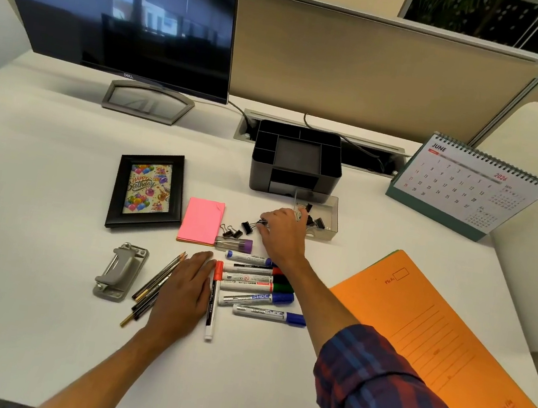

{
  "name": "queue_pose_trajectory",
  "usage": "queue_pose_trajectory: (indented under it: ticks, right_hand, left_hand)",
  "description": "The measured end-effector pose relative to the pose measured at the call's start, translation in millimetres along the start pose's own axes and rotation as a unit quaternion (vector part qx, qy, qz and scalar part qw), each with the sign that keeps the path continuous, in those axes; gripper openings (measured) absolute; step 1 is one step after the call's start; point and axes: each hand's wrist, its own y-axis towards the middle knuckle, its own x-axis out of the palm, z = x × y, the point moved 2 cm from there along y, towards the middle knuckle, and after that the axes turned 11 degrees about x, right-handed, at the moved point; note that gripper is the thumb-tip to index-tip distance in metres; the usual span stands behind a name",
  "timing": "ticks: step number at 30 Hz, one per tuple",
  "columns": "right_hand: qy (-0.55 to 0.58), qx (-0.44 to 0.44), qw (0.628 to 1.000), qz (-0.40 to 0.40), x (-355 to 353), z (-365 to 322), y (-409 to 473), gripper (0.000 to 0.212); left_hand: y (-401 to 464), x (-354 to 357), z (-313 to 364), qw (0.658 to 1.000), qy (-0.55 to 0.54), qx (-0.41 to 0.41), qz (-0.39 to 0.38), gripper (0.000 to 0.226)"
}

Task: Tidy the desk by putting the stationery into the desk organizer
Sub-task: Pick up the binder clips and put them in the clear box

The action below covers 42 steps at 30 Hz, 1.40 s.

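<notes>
Black plastic desk organizer (pixel 296 164) stands empty near the tabletop's (pixel 43 151) far edge, by a calendar (pixel 467 186) reading "JUNE 2026". Seven markers (pixel 255 288) lie mid-tabletop; two labels appear to read "SHOC". Loose binder clips (pixel 238 230), three counted, lie beside one pink sticky pad (pixel 201 220); more sit in a clear tray (pixel 323 216), number unclear. Several pencils (pixel 154 286) lie beside one punch (pixel 120 269). Left hand (pixel 184 290) rests flat, fingers together, partly on the pencils. Right hand (pixel 279 231) pinches a binder clip (pixel 262 223). One orange folder (pixel 441 342) lies at the right edge. Monitor (pixel 122 7): "DELL".
</notes>
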Motion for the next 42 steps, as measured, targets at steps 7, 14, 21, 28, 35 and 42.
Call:
queue_pose_trajectory:
  ticks: [7,14,21,28,35,42]
  right_hand:
    - [0.080,0.017,0.996,0.040,-5.9,4.5,-2.8,0.033]
    - [0.162,0.075,0.971,0.160,-20.9,26.1,2.0,0.029]
    - [0.155,0.180,0.960,0.151,-36.6,59.2,8.0,0.035]
    - [0.186,0.084,0.969,0.142,-31.6,51.2,3.6,0.030]
    - [0.085,-0.087,0.992,-0.031,-12.3,8.9,-5.8,0.036]
    - [0.024,-0.129,0.982,-0.138,-2.5,-9.0,-7.5,0.044]
  left_hand:
    - [0.6,0.1,-0.4,1.000,0.000,0.000,-0.004,0.051]
    - [0.7,-0.4,0.6,1.000,-0.002,0.002,-0.004,0.050]
    - [1.5,-1.2,1.3,1.000,-0.005,0.005,0.000,0.050]
    - [0.8,-0.7,0.4,1.000,-0.002,0.004,-0.004,0.050]
    - [0.4,-2.1,1.4,1.000,-0.001,0.001,-0.003,0.053]
    - [0.4,-1.4,1.2,1.000,-0.002,0.000,-0.005,0.054]
